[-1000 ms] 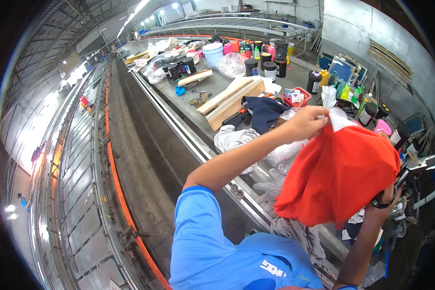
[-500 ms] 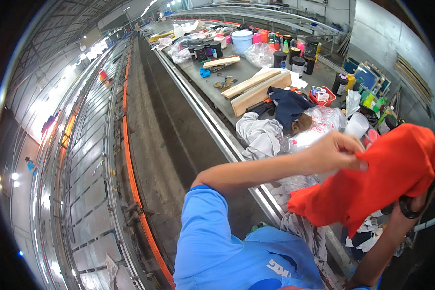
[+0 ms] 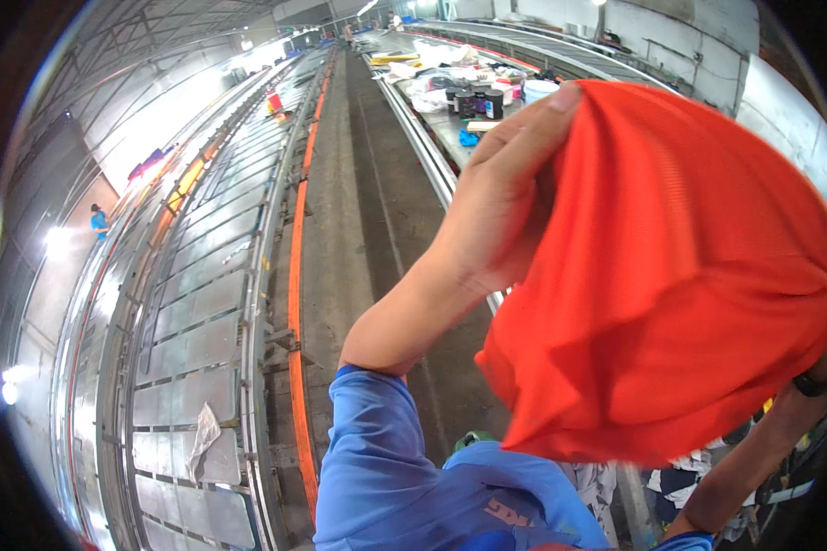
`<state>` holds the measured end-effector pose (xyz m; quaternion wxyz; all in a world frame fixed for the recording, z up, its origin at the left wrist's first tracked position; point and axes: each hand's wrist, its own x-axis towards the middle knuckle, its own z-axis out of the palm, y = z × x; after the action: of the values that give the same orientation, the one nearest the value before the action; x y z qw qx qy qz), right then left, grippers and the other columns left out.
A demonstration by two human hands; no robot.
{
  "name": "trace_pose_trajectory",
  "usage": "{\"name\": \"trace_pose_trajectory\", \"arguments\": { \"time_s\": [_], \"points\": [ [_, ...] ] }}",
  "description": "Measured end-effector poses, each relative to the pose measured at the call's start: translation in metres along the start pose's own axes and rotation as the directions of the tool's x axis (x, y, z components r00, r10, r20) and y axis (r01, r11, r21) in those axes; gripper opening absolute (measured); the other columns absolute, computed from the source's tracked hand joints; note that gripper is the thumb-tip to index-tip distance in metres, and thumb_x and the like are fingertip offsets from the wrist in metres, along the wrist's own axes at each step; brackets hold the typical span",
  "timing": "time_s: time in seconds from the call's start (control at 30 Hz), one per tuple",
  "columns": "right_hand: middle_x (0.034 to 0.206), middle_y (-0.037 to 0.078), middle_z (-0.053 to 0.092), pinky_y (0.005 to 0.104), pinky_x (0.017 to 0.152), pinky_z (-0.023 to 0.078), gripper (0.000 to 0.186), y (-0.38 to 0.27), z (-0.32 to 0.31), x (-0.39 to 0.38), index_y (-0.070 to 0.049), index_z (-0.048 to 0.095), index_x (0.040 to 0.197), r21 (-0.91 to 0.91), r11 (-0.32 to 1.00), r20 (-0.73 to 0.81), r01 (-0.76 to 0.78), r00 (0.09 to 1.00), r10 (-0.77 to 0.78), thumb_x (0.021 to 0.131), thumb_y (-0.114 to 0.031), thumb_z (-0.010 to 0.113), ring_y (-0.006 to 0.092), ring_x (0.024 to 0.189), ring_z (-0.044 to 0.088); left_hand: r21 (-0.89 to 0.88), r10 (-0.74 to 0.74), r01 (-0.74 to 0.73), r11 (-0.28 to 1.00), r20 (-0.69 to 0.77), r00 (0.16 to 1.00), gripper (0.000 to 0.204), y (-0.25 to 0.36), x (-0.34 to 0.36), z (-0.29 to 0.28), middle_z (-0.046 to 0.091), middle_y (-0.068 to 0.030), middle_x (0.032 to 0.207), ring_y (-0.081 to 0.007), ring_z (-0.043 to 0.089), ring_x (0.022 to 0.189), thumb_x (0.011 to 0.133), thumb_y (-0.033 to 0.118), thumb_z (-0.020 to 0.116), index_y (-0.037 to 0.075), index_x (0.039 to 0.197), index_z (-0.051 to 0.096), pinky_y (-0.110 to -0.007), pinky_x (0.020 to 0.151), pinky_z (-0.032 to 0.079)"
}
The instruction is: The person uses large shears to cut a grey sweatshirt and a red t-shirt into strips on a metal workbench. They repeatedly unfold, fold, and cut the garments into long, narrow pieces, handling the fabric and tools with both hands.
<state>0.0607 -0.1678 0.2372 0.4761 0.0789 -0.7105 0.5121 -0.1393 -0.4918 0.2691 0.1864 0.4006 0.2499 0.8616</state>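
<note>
Your left hand (image 3: 515, 184) is clamped on the red cloth (image 3: 671, 275) at its upper left edge, the digits closed over the fabric; some fingers pass out of sight behind it. The cloth is raised in front of you, right of centre, draped in folds with its lower edge loose. This high hold appears intended to keep the fabric spread and off the counter (image 3: 444, 136). Your right forearm (image 3: 744, 464), with a dark wristband (image 3: 807, 384), rises to the cloth's lower right side. The cloth hides most of your right hand, so the state of that grip cannot be told; its position suggests support from behind or inside.

On the counter, dark jars (image 3: 494, 104) stand together, presumably grouped for reach, with a blue scrap (image 3: 469, 139) near them. To your left, a pale rag (image 3: 205, 432) lies across the panelled bed (image 3: 198, 381), beyond the orange rail (image 3: 296, 312).

Compared with half a second ago, the cloth is higher, fills more of the view and looks broader. Your left hand is also higher, at the top edge rather than pinching the middle. The cloth now covers the near wooden boards and red basket, and the aisle sits closer to the centre of the view.
</note>
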Motion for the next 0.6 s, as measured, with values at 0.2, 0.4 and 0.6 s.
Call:
{"name": "trace_pose_trajectory", "arguments": {
  "time_s": [0.2, 0.4, 0.6],
  "points": [
    [0.135, 0.011, 0.050, 0.0362, 0.106, 0.037, 0.086, -0.002, 0.054, -0.008, -0.003, 0.038, 0.143, 0.097, 0.977, 0.311, -0.190, 0.938, 0.151, 0.075, -0.033, 0.081, 0.0216, 0.124, 0.050, 0.607, 0.116, 0.048, 0.793, -0.228, 0.967, 0.027, 0.036, -0.042, -0.034, 0.065, -0.0004, 0.092, -0.0062, 0.060, 0.081, 0.093, 0.028, 0.064, 0.003, 0.104, 0.062, -0.022, 0.073, 0.050],
    [0.098, 0.002, 0.054, 0.0260, 0.082, 0.045, 0.064, 0.000, 0.134, -0.017, -0.003, 0.047, 0.123, 0.133, 0.949, 0.453, -0.285, 0.869, 0.198, 0.072, -0.011, 0.084, 0.0132, 0.092, 0.054, 0.947, 0.150, 0.080, 0.310, -0.131, 0.980, 0.026, 0.080, -0.097, -0.050, 0.059, 0.0047, 0.083, -0.0043, 0.053, 0.077, 0.077, 0.007, 0.078, 0.008, 0.086, 0.054, -0.021, 0.072, 0.046],
    [0.083, 0.000, 0.056, 0.0246, 0.071, 0.044, 0.045, 0.061, 0.178, -0.030, -0.001, 0.055, 0.104, -0.013, 0.981, 0.418, -0.193, 0.890, 0.180, 0.075, -0.020, 0.084, 0.0098, 0.077, 0.053, 0.964, 0.230, 0.118, 0.239, -0.174, 0.958, 0.013, 0.113, -0.129, -0.082, 0.066, -0.0007, 0.091, -0.0087, 0.060, 0.085, 0.085, 0.002, 0.068, 0.005, 0.097, 0.067, -0.024, 0.077, 0.048]
  ]
}}
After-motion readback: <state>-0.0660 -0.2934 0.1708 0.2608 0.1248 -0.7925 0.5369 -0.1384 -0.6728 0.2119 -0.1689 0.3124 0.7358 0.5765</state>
